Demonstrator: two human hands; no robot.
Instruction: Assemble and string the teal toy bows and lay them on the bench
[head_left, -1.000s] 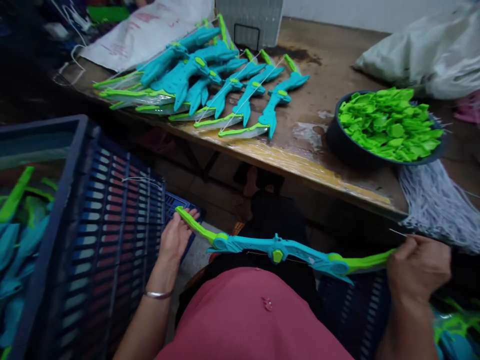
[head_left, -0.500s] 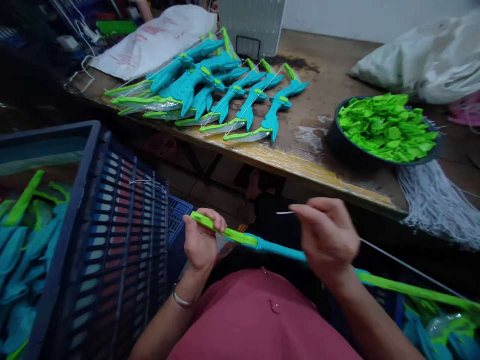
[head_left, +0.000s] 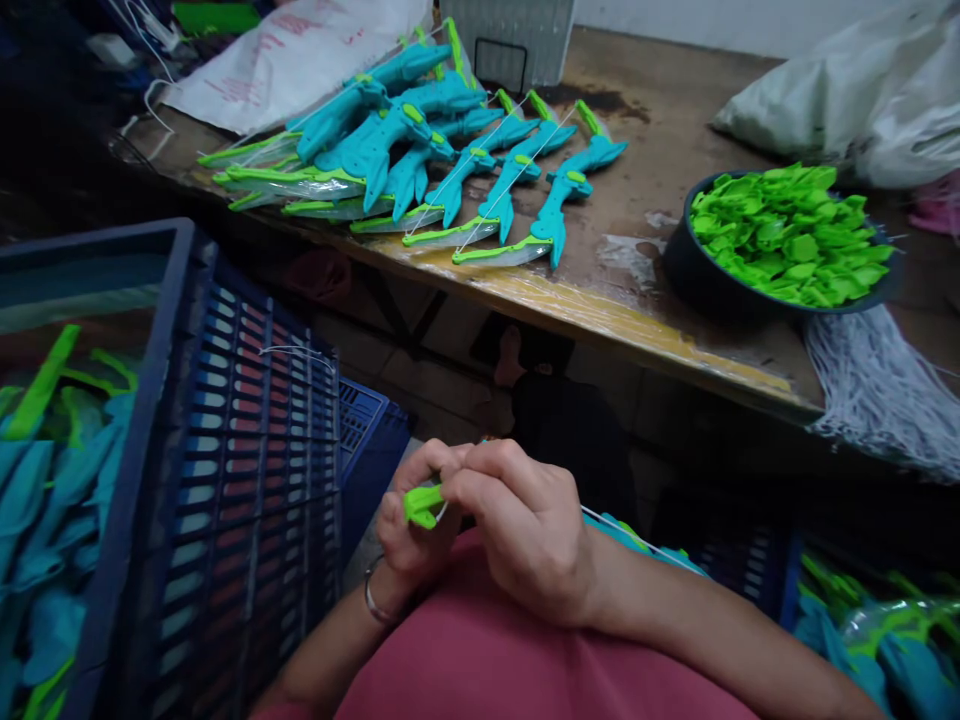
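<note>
My left hand (head_left: 416, 520) is closed around the green limb tip of a toy bow (head_left: 424, 506), just in front of my pink shirt. My right hand (head_left: 529, 530) presses up against it, fingers pinched at the same tip with the white string (head_left: 645, 543). A short loop of that string shows by the tip, and the rest runs back under my right forearm. The bow's blue middle (head_left: 611, 527) is partly hidden behind my right hand and arm. Exactly how the string sits at the tip is covered by my fingers.
Several strung blue-and-green toy bows (head_left: 551, 215) lie on the table (head_left: 645, 340). Right of them stand a black bowl (head_left: 694, 265) of green plastic pieces and a hanging bundle of white strings (head_left: 885, 390). A blue crate (head_left: 187, 250) with bow parts is at left; more parts (head_left: 862, 640) lie lower right.
My right hand has moved left and down with the string, meeting my left hand at the bow's tip. The bow has turned so its green tip points toward me.
</note>
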